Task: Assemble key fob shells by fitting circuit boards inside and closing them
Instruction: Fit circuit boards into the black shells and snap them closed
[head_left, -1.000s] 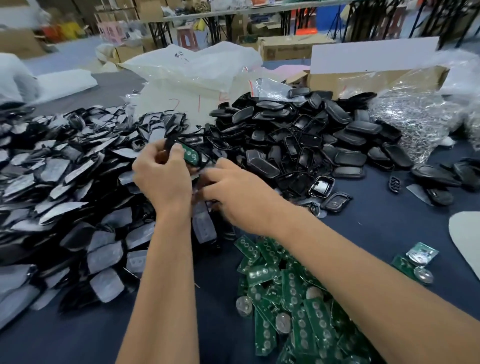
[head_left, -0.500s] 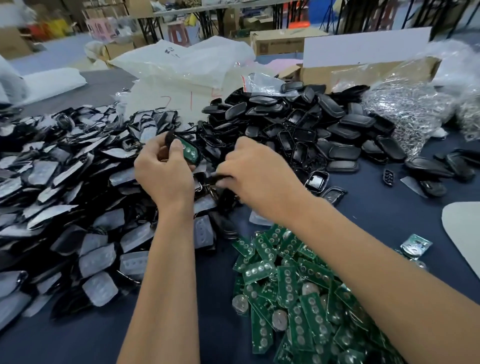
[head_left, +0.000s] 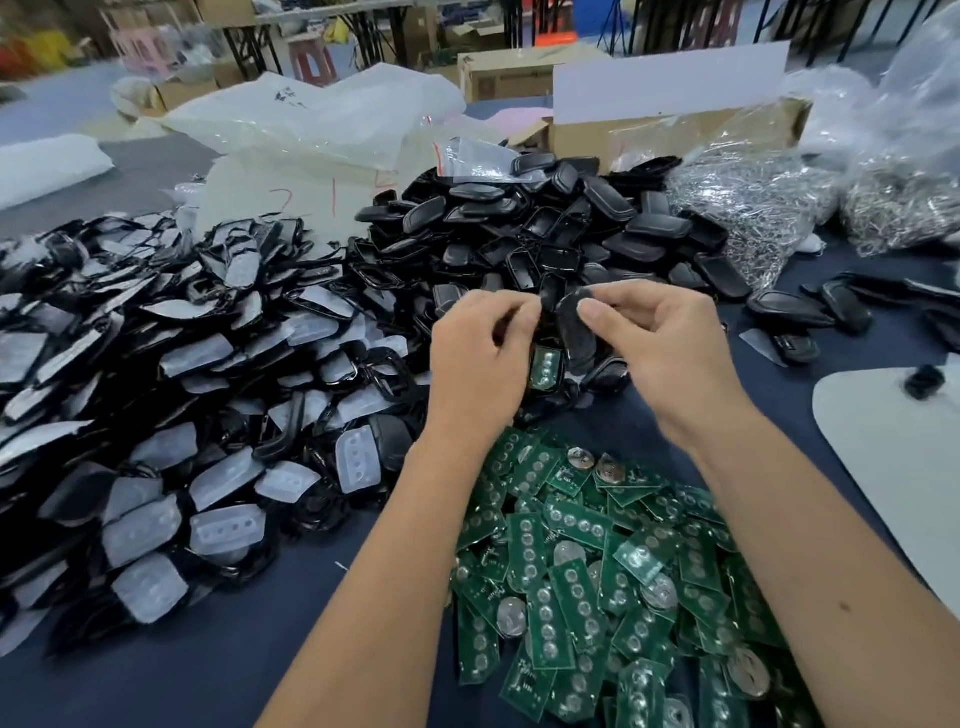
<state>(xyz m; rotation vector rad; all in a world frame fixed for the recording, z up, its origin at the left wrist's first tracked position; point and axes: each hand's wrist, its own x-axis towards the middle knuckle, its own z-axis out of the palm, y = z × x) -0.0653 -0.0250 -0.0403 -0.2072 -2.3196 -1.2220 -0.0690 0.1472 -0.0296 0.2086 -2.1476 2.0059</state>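
1. Head view, frame centre: right hand (head_left: 660, 338) pinched black shell cover (head_left: 574, 325); left hand (head_left: 480, 353) gripped shell half with circuit board (head_left: 545, 366).
2. Risk: misaligned cover could pinch the board or fail to latch.

Red handwritten marks stand on the translucent white plastic bag (head_left: 291, 192) behind the heaps: they look like a "2" followed by a "1", with another red stroke further right, too partial to read. Faint dark scribbles near the top of the bag cannot be made out. Nothing else legible appears.
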